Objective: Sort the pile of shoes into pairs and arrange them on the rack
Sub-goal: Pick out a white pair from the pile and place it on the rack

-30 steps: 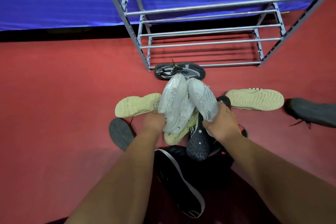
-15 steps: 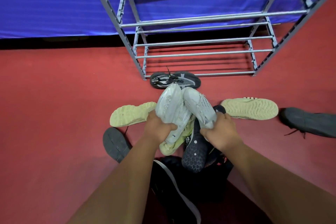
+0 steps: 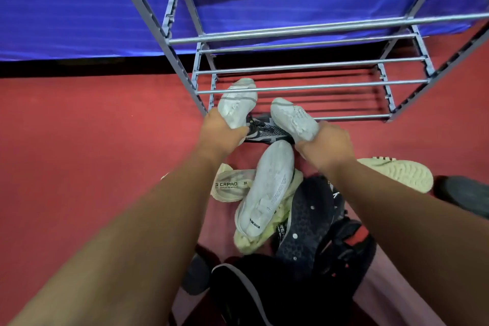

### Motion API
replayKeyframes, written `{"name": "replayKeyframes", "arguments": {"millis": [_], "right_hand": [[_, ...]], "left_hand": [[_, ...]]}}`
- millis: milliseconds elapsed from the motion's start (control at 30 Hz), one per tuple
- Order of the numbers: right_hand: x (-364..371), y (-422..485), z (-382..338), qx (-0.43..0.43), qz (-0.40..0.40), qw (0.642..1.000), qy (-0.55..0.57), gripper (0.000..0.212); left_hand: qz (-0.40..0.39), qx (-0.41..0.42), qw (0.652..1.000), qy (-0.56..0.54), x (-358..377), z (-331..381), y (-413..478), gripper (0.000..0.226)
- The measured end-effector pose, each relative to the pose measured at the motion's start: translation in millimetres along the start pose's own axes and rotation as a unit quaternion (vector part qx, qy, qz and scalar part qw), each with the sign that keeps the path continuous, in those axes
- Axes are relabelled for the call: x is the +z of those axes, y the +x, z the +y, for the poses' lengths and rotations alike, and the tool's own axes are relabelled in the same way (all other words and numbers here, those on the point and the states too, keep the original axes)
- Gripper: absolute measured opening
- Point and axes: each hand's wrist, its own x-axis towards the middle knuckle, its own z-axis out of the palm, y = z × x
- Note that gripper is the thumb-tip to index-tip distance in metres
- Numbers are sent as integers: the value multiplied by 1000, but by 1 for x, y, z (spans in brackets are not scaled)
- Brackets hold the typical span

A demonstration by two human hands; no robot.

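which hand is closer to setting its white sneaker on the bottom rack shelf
Left. The left hand holds its white sneaker with the toe over the grey metal rack; the right hand's sneaker sits short of it.

- rack (image 3: 304, 32): top and right side cut by frame edges
- black knit sneaker (image 3: 267, 130): ends hidden behind left hand (image 3: 221, 132) and right white shoe (image 3: 292, 120)
- heels of both held white shoes hidden inside the hands; right hand (image 3: 326, 144)
- dark shoe (image 3: 468, 197): cut off at right edge
- cream sole (image 3: 399, 173): near end hidden by right forearm
- black shoes at bottom (image 3: 264, 296): dark, outlines unclear, cut by bottom edge
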Motion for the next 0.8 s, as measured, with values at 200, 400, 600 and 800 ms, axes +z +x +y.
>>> {"name": "replayKeyframes", "arguments": {"millis": [200, 400, 600, 800], "right_hand": [[-1, 34, -1, -5, -56, 998, -25, 40], [-8, 44, 10, -7, -110, 994, 16, 31], [-19, 34, 13, -25, -181, 983, -10, 23], [-29, 19, 26, -41, -224, 974, 6, 29]], "left_hand": [[-76, 21, 996, 31, 25, 5, 33, 74], [-101, 31, 991, 84, 24, -3, 49, 72], [-186, -33, 975, 113, 4, -26, 31, 87], [-187, -56, 979, 64, -3, -49, -3, 82]]}}
